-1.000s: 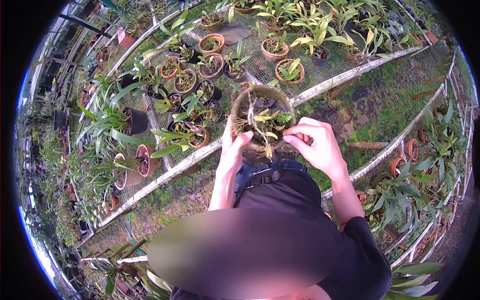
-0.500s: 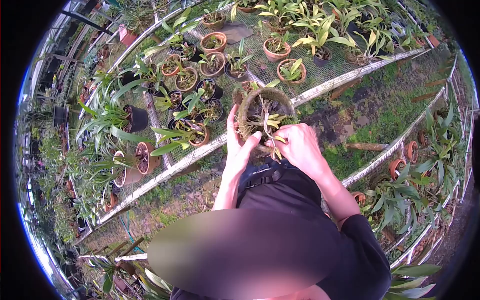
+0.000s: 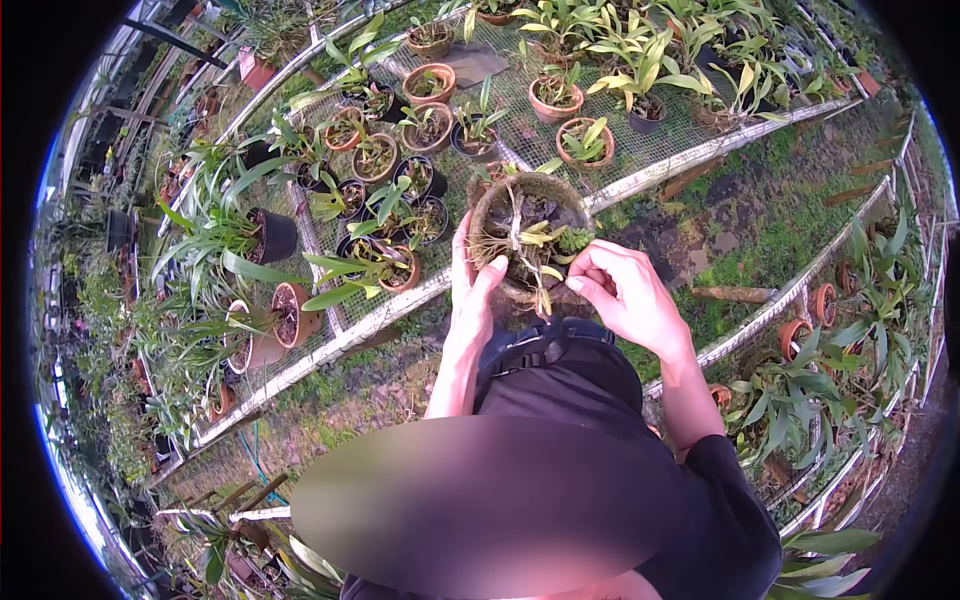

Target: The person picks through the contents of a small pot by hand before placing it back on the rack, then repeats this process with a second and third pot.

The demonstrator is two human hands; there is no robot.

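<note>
Pot (image 3: 545,183), round and mossy-rimmed, sits between a person's two bare hands, seen from above. The left hand (image 3: 474,288) grips it from the left, thumb over the near rim and fingers along the outer wall. The right hand (image 3: 627,292) is at the opposite side, fingers curled and thumb close to the fingertips beside the rim; whether anything is pinched there cannot be told. Between the hands, inside the pot, a pale stem (image 3: 516,222) rises among yellowish leaves (image 3: 537,237), with a green sprig (image 3: 574,241) nearest the right hand. Beyond both hands is a mesh-topped counter (image 3: 632,152). On it, terracotta pots (image 3: 555,108) stand ahead of the hands, and a black pot (image 3: 274,236) leans well left of the left hand.
</note>
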